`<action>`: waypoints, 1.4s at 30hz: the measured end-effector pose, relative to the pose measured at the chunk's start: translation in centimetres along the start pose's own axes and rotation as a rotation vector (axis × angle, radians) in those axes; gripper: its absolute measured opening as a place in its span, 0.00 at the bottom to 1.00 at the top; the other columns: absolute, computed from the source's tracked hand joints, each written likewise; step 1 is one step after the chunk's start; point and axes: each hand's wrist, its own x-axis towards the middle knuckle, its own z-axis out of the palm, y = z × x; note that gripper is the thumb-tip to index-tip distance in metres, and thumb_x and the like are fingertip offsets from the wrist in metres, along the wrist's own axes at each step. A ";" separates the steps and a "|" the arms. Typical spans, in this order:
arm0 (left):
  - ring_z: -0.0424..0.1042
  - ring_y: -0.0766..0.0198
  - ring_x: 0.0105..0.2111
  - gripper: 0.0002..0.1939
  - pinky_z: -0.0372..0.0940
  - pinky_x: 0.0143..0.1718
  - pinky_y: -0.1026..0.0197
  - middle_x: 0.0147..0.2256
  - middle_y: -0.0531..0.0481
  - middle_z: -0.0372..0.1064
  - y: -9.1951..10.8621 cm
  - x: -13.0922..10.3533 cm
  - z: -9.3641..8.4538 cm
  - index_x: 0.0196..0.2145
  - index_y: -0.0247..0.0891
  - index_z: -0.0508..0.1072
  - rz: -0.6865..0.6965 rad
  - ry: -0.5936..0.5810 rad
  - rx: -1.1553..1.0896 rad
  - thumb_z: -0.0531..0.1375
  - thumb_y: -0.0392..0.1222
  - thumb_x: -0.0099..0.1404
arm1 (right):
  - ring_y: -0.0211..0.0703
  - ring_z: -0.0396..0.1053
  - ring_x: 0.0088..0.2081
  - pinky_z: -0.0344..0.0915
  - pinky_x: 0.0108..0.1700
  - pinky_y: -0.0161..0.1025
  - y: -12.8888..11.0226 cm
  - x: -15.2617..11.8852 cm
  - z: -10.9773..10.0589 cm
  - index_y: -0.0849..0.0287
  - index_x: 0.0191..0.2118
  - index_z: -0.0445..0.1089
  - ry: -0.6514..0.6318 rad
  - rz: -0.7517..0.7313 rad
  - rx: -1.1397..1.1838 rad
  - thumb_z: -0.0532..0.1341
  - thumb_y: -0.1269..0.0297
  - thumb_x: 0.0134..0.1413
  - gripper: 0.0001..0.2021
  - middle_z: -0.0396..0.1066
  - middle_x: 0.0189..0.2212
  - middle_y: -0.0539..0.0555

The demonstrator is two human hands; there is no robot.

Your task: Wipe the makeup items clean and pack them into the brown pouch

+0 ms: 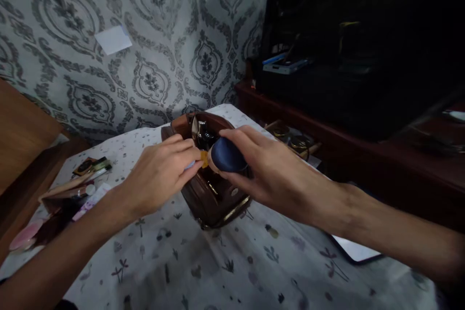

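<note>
- Head view, left hand: fingers pinched on a small yellow piece, with a bit of light blue showing at the fingertips.
- Right hand: fingers curled round a rounded dark blue item, pale at the end facing the yellow piece; whether the two are joined cannot be told.
- Brown bag, open, directly beneath both hands; gold zip along its near side, glossy black item inside.
- White printed cloth, under the bag.
- Assorted small articles at the cloth's left, among them a pink round item.
- Flat white-faced item, dark-edged, partly beneath the right forearm.
- Large black screen, beyond the right arm, on a dark red cabinet.
- Patterned wall, behind; white paper against it.
</note>
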 end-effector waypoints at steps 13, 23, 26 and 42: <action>0.71 0.58 0.45 0.08 0.69 0.45 0.55 0.41 0.44 0.75 -0.1 -2.4 3.0 0.42 0.35 0.73 0.078 0.307 -0.165 0.53 0.35 0.71 | 0.46 0.75 0.36 0.63 0.30 0.33 -1.7 6.4 0.3 0.67 0.43 0.73 -0.913 0.181 -0.219 0.67 0.68 0.48 0.15 0.76 0.36 0.59; 0.74 0.57 0.46 0.09 0.73 0.46 0.55 0.43 0.43 0.76 0.0 -2.8 3.7 0.45 0.33 0.72 0.102 0.424 -0.165 0.54 0.34 0.70 | 0.58 0.73 0.51 0.71 0.47 0.44 -3.0 6.8 2.5 0.69 0.52 0.72 -0.957 0.269 -0.390 0.65 0.70 0.52 0.20 0.75 0.48 0.66; 0.74 0.57 0.48 0.10 0.72 0.49 0.55 0.44 0.43 0.77 0.0 -3.2 3.9 0.46 0.33 0.73 0.096 0.435 -0.180 0.55 0.33 0.70 | 0.58 0.73 0.51 0.71 0.49 0.46 -3.0 6.6 3.2 0.68 0.53 0.71 -0.954 0.246 -0.421 0.63 0.70 0.54 0.20 0.74 0.49 0.66; 0.71 0.56 0.54 0.12 0.69 0.55 0.53 0.48 0.43 0.76 0.5 -3.9 4.2 0.49 0.34 0.72 0.053 0.436 -0.149 0.54 0.32 0.69 | 0.58 0.74 0.50 0.71 0.46 0.43 -2.3 6.6 2.8 0.68 0.53 0.72 -0.957 0.214 -0.393 0.65 0.65 0.54 0.21 0.75 0.49 0.67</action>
